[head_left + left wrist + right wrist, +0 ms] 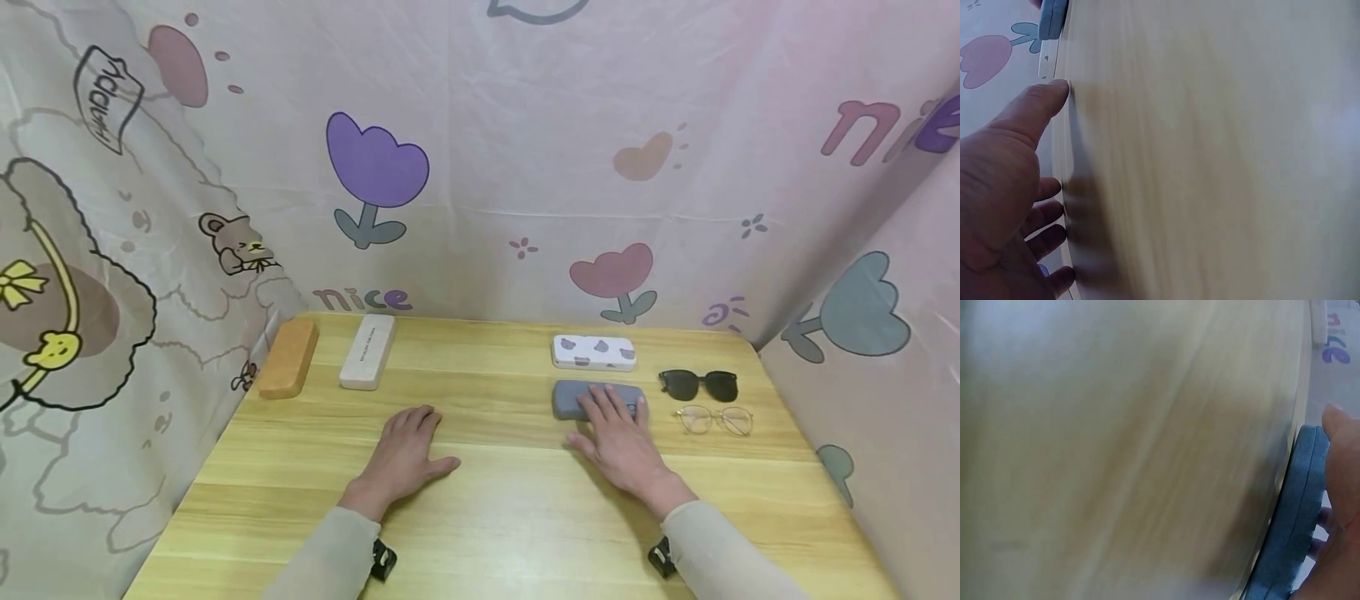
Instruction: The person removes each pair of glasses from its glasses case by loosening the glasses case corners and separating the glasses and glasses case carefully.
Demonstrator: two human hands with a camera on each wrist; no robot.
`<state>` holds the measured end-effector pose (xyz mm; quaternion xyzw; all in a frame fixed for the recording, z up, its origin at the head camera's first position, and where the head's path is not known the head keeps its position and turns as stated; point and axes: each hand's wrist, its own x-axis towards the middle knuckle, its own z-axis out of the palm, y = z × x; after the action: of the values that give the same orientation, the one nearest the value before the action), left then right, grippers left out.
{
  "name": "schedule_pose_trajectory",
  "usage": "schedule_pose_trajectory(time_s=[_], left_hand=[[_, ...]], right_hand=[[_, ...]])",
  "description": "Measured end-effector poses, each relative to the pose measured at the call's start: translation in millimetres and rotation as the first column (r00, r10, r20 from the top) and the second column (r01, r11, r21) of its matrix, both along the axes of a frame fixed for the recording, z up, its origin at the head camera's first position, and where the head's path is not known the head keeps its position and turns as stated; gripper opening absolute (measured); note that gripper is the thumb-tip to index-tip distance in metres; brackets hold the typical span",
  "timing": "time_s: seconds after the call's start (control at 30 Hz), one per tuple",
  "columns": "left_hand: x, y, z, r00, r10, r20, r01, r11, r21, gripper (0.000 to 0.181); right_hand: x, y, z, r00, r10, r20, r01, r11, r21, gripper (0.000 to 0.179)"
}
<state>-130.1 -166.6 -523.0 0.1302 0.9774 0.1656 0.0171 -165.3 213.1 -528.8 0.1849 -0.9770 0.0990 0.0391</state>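
Observation:
A blue-grey glasses case (567, 402) lies at the right of the table. Across its top my right hand (626, 450) rests with fingers spread and straight, the thumb out to the near left side. In the right wrist view, the seam along the side of the glasses case (1300, 506) shows beside that hand. My left hand (401, 458) is on the bare wood left of centre, holding nothing, its fingertips at the tabletop and the thumb stretched to the right. Just behind the blue-grey case is a white glasses case (594, 353) with bear prints.
Right of the cases lie dark sunglasses (699, 386) and, nearer, thin-framed clear eyeglasses (715, 420). At the back left are an orange-brown case (288, 360) and an off-white case (368, 353) with lettering. A printed curtain (480, 167) closes off the back and sides of the wooden table (510, 517).

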Motion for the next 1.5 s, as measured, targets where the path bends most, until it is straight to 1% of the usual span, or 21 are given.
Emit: schedule_pose_trajectory(time_s=[0.13, 0.27, 0.4, 0.5, 0.6, 0.77, 0.9, 1.0, 1.07, 1.27, 1.5], left_hand=[[-5.8, -6.6, 1.2, 1.000, 0.016, -0.014, -0.016, 1.000, 0.014, 0.082], [-16.0, -18.8, 3.3, 0.996, 0.051, -0.071, -0.051, 0.999, 0.009, 0.078], [-27.9, -34.2, 8.3, 0.986, 0.108, -0.126, -0.105, 0.994, 0.032, 0.074], [-36.9, -46.7, 12.7, 0.977, 0.154, -0.145, -0.148, 0.988, 0.052, 0.075], [-46.6, -58.8, 15.4, 0.970, 0.187, -0.155, -0.182, 0.982, 0.046, 0.078], [-63.5, -77.8, 17.6, 0.964, 0.222, -0.145, -0.222, 0.975, 0.013, 0.087], [-71.8, -87.1, 17.2, 0.969, 0.235, -0.079, -0.237, 0.972, -0.006, 0.094], [-73.9, -88.7, 16.1, 0.970, 0.243, -0.027, -0.243, 0.970, -0.009, 0.097], [-73.4, -88.6, 14.9, 0.969, 0.249, -0.011, -0.249, 0.968, -0.013, 0.098], [-70.2, -84.0, 11.3, 0.967, 0.256, 0.006, -0.256, 0.967, -0.003, 0.097], [-65.4, -81.1, 8.9, 0.970, 0.243, 0.029, -0.244, 0.970, 0.008, 0.098]], right_hand=[[-0.9, 3, -0.1, 1.000, -0.009, -0.008, 0.009, 1.000, -0.004, 0.078], [-1.3, 4, -1.4, 1.000, -0.012, -0.018, 0.012, 1.000, -0.006, 0.078], [-2.5, 5, -2.4, 1.000, -0.015, -0.020, 0.014, 1.000, -0.015, 0.078], [-3.9, 5, -2.3, 1.000, -0.017, -0.025, 0.017, 1.000, -0.014, 0.079], [-3.8, 5, -2.0, 0.999, -0.022, -0.024, 0.022, 1.000, -0.015, 0.078], [-3.5, 5, -2.4, 0.999, -0.022, -0.040, 0.021, 1.000, -0.014, 0.078], [-3.3, 4, -2.8, 0.998, -0.025, -0.053, 0.025, 1.000, -0.013, 0.077], [-3.0, 3, -2.5, 0.998, -0.031, -0.053, 0.030, 1.000, -0.006, 0.079], [-2.9, 3, -2.5, 0.998, -0.032, -0.051, 0.032, 0.999, -0.001, 0.079], [-2.3, 2, -3.0, 0.998, -0.036, -0.047, 0.037, 0.999, 0.011, 0.081], [-2.7, 2, -2.9, 0.998, -0.036, -0.044, 0.036, 0.999, 0.012, 0.083]])
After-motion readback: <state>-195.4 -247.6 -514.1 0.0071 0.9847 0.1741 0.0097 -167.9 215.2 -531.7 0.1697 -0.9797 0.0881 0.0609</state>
